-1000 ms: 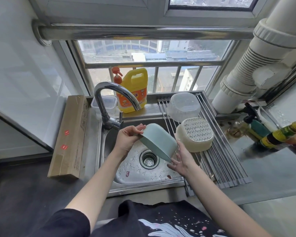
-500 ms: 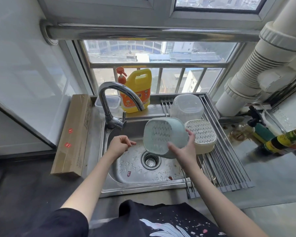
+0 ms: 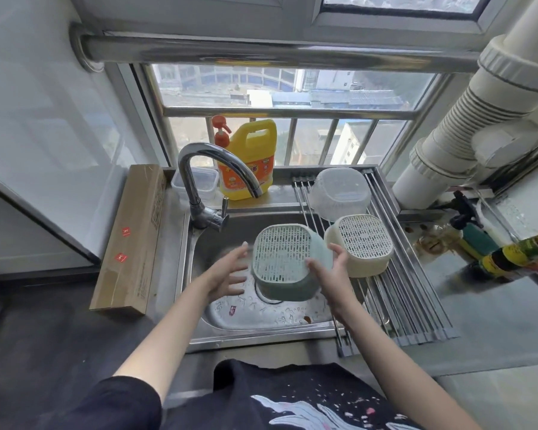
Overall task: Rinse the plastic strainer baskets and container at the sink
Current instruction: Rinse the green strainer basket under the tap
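**Now: green basket upside down over the sink**

The right hand (image 3: 333,276) holds the green strainer basket (image 3: 284,263), thumb on its slotted base, fingers on its far side. The left hand (image 3: 227,274), blurred, fingers spread wide, hovers just left of it, above the sink (image 3: 261,318).

A single wide-angle head view looks forward and down from above the person's chest, facing the window at 12 o'clock, with straight lines bowed toward the edges. The sink (image 3: 261,318) sits close at frame centre, the faucet (image 3: 208,178) toward 11 o'clock and the drying rack (image 3: 416,305) toward 3 o'clock. Both forearms enter from 6 o'clock, and no second view overlaps this one.
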